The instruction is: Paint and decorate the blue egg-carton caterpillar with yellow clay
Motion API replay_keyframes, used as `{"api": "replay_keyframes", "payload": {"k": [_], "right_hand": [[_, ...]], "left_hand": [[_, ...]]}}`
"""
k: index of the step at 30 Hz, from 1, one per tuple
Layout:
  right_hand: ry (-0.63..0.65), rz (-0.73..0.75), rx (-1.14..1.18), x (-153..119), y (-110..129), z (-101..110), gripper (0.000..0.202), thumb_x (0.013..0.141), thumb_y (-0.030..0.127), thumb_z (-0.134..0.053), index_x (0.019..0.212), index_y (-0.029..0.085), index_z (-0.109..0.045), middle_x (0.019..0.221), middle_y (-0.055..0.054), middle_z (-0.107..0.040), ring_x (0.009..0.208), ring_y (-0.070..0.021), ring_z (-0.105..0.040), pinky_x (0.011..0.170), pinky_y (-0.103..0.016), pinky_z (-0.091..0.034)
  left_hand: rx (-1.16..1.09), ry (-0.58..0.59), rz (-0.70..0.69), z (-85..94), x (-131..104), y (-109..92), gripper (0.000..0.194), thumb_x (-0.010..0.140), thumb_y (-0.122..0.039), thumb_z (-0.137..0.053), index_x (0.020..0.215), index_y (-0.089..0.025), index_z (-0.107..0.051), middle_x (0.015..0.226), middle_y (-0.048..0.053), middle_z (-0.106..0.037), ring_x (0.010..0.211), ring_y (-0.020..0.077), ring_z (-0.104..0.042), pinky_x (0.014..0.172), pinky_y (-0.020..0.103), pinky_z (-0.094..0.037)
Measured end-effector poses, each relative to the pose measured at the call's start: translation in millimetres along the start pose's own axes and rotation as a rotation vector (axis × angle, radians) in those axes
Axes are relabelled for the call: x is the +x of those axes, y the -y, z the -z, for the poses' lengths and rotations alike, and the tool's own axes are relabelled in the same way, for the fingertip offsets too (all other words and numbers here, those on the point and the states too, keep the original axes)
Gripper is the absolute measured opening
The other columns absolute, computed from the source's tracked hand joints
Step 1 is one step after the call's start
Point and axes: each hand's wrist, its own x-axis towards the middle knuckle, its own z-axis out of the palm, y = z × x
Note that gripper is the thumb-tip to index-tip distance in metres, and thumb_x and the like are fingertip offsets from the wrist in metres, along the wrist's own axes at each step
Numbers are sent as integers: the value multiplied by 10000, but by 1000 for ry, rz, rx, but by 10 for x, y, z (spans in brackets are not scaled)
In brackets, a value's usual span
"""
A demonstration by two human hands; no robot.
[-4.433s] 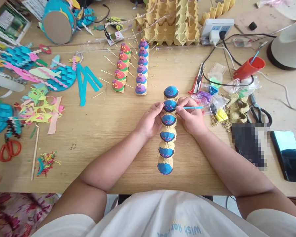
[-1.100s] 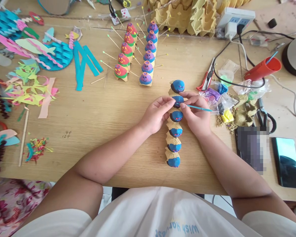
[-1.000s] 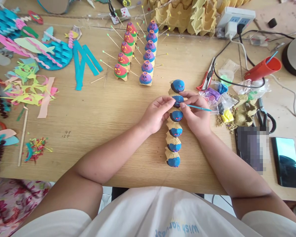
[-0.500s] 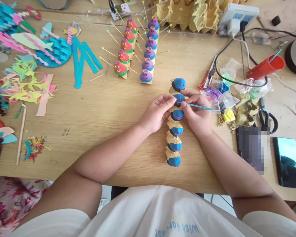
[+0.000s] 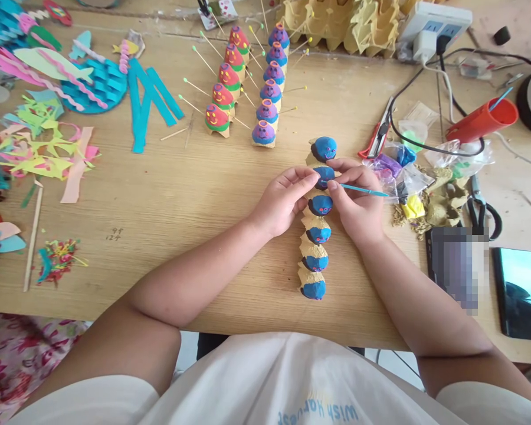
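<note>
One strip of six blue-capped cups [image 5: 320, 235] lies on the table [image 5: 181, 195], its near end towards six o'clock. At the second-farthest cup's nine o'clock, the left hand [image 5: 283, 203] is nearly closed on the strip, probably steadying it. Opposite, at three o'clock, the right hand [image 5: 360, 215] pinches a blue stick [image 5: 366, 190] near its tip, presumably for control; the tip itself is hard to make out.

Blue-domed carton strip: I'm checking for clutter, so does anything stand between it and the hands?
Nothing visible stands in the way. The left hand and right hand are both at the second dome from the far end of the blue-domed carton strip, the right one holding a blue stick.
</note>
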Motion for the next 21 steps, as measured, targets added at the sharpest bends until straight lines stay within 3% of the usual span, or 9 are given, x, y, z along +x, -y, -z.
{"api": "replay_keyframes", "payload": {"k": [21], "right_hand": [[24,76,-43,1,-84,34,307,931,545,-860,894,278,-712,1209,-35,-822,1240,-246,-773,1132,-493,-628]], "left_hand": [[17,-27,20,-15,-7,-10,264,882,-312,-941,923,-193,-708,896,-43,-776,704,73,-727,622,190,-559]]}}
